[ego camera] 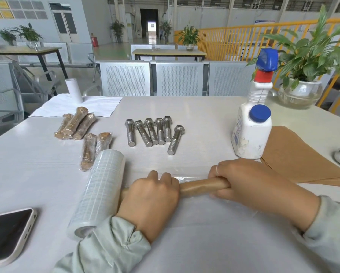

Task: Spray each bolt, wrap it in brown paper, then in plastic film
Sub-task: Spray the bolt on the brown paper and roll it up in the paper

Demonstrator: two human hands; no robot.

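Your left hand [151, 201] and right hand [250, 182] grip the paper-wrapped bolt [200, 185] on plastic film [185, 177]; risk: film bunching if rolled unevenly.

Left hand [152, 201] and right hand [250, 182] laid knuckles-up, side by side, fingers curled downward; both forearms sleeved, angled inward.

No lettering is legible; blue print on the label of the white spray bottle [251, 133], right of centre, is too blurred to read; yellow wall placards [0, 8], upper left, are equally unreadable.
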